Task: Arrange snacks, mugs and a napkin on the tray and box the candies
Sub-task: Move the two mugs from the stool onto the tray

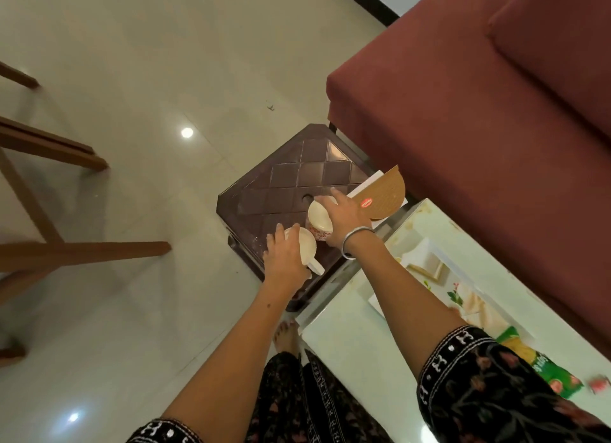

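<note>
Two cream mugs are over a dark brown plastic stool point(291, 174). My left hand point(286, 257) grips the nearer mug point(306, 249) by its side, its handle pointing toward me. My right hand point(344, 216) grips the farther mug point(319, 217), which has a red pattern near its base. A brown semicircular candy box point(385, 193) with a red label lies just right of my right hand, partly on a white card. On the glass table point(347, 336) lie a green snack packet point(542, 366) and a small red candy point(599, 384).
A maroon sofa point(479, 112) stands to the right behind the table. Wooden chair legs point(66, 251) stand on the tiled floor at left. A white floral item point(463, 297) lies on the table under my right forearm.
</note>
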Demonstrator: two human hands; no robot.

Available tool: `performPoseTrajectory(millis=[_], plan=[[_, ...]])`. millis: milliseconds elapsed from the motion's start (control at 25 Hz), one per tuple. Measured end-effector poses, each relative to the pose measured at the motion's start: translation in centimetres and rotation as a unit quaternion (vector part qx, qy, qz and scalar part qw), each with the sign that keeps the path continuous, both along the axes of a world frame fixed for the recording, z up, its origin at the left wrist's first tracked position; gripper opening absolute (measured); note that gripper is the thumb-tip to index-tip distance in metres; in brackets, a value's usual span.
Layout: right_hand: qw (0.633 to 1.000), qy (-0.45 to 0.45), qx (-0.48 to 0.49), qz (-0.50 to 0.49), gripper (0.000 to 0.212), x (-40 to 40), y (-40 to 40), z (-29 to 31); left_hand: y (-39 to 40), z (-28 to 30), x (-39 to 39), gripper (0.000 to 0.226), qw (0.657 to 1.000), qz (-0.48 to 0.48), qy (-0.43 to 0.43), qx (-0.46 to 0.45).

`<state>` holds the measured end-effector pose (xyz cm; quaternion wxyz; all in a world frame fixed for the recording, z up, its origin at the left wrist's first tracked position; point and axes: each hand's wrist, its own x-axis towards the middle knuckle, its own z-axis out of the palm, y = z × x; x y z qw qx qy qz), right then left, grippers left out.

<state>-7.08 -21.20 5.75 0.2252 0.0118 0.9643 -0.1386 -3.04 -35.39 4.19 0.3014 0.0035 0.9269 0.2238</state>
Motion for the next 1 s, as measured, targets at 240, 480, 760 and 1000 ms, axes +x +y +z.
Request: performPoseTrajectory(millis=[240,480,760,1000], plan=[[0.999,-0.023,0.028,0.018,0.080,-1.5,-0.3,-2.4,-0.3,-1.4,-1.1,0.098,1.000,-0.011,0.006,0.026],[0.999,-0.026,0.026,0.018,0.083,-2.0,-0.5,-2.7,-0.2,-1.4,-1.6,0.093,0.999,-0.023,0.011,0.024],[1.000,-0.009,0.001,0.006,0.089,-0.5,1.3,-0.1,0.2,0.2,0.2,0.090,1.000,-0.015,0.009,0.021],[1.000,0.008,0.002,-0.027,0.085,5.2,5.9,3.2,3.7,2.8,4.7,0.089,0.999,-0.034,0.015,0.030]])
